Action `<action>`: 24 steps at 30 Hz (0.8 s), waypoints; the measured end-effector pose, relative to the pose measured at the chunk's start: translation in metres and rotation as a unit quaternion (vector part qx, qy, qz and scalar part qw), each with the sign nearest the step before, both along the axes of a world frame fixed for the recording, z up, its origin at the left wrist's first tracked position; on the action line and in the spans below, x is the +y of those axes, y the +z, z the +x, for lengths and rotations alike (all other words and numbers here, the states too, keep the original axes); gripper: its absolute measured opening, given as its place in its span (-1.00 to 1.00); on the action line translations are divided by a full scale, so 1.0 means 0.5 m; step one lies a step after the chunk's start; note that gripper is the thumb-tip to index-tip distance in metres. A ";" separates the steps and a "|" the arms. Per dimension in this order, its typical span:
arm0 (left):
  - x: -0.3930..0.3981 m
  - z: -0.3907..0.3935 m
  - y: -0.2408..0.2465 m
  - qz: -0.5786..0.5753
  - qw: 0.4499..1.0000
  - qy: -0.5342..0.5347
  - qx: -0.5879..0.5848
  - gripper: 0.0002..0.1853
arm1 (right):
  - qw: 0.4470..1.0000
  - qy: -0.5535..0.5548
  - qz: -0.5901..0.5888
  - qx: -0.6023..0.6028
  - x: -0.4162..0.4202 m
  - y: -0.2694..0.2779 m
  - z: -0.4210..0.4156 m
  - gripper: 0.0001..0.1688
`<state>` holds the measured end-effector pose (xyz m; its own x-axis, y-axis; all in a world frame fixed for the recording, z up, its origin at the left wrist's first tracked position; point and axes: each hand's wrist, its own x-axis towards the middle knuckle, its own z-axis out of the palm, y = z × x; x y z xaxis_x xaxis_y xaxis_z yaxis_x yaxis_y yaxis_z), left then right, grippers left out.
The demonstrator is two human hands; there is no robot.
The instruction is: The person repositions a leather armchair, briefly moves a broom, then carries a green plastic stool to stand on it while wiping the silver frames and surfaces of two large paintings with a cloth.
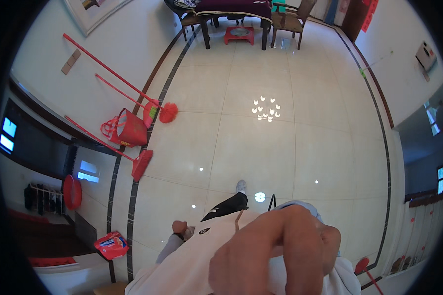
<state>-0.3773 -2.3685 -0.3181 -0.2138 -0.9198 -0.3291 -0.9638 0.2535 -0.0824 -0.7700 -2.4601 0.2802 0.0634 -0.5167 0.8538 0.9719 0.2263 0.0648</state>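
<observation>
My right hand looms large and blurred close to the camera, its fingers bent. Whether anything is in its grasp is hidden. Behind it show a pale blue fabric and a thin black loop. My left hand hangs low at my left side with its fingers curled, a dark band at the wrist. A pale thing right beside it, possibly a shoe, is too small to make out. Below the camera are my cream top, black trousers and one grey shoe on the tile floor.
Along the left wall are a red broom, a red bag, a pink dustpan and a long-handled red round brush. A red package lies lower left. Ahead stand a cloth-covered table and a wooden chair.
</observation>
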 end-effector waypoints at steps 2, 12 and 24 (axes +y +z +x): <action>-0.156 -0.054 0.016 -0.005 0.999 -0.046 0.001 -0.79 | 1.000 0.003 0.004 -0.007 -0.093 0.005 0.005 -0.74; -0.875 -0.347 0.210 -0.083 0.897 0.221 0.373 -0.73 | 0.982 0.001 0.186 0.026 -0.445 0.003 -0.056 -0.81; -0.835 -0.359 0.045 0.099 0.995 0.020 -0.016 -0.72 | 0.996 -0.072 0.019 0.041 -0.972 0.010 -0.470 -0.79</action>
<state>-0.5569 -2.7861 -0.2956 -0.1647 -0.8435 -0.5113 -0.9711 0.2296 -0.0660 -1.0048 -2.9462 0.2852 0.0554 -0.5581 0.8279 0.9965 0.0831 -0.0106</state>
